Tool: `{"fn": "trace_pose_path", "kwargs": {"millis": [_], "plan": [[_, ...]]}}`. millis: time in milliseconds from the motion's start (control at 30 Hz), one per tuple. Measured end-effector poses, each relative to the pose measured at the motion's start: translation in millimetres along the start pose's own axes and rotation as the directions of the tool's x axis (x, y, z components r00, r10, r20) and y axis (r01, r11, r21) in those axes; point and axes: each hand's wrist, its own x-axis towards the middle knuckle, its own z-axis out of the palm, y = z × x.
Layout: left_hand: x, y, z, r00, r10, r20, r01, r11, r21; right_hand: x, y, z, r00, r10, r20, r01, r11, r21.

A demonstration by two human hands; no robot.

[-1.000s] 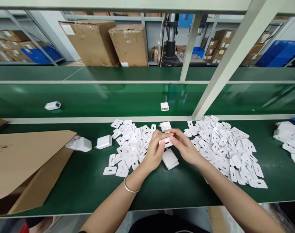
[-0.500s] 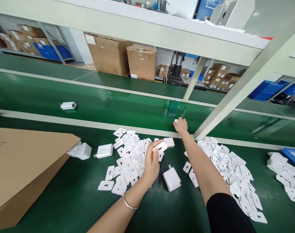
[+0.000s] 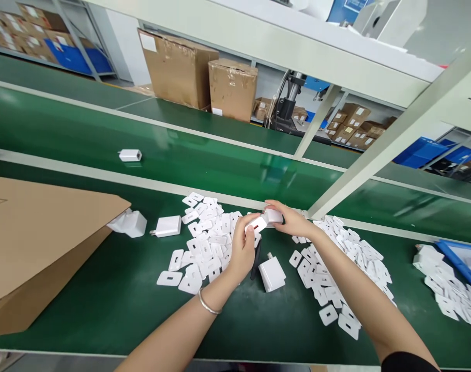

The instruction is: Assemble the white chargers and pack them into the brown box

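At the left of the frame a cardboard box [image 3: 33,243] lies on the green surface [image 3: 115,305], with a white charger [image 3: 167,226] beside it. In the middle, your left hand [image 3: 241,253] has its fingers wrapped around a small white charger [image 3: 256,223]. Just to its right, your right hand [image 3: 293,221] grips a second charger [image 3: 274,215], touching the first. White plastic pieces [image 3: 347,263] lie right of that

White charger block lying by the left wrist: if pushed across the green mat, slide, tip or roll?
The charger block lies on a broad flat face, so it would probably slide, not roll. Its prongs might snag the mat. Probably rigid.
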Motion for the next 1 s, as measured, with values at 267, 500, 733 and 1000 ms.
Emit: {"fn": "trace_pose_path", "kwargs": {"millis": [267,500,733,1000], "plan": [[-9,9,-1.0,0.947,0.220,0.235,-0.230,0.973,0.013,-60,-60,46,0.895,0.268,-0.357,-0.115,0.911,0.396],[-16,26,-0.8,0.817,0.463,0.344,-0.491,0.871,-0.006,-92,-85,84,0.875,0.151,-0.460,0.095,0.878,0.469],[-22,28,0.4,0.772,0.515,0.373,-0.560,0.828,0.016,-98,-78,87,0.865,0.089,-0.494,0.195,0.848,0.493],[-22,28,1.0,0.832,0.240,0.500,-0.247,0.967,-0.053,-96,-72,97,0.794,0.208,-0.572,0.156,0.838,0.522]]}}
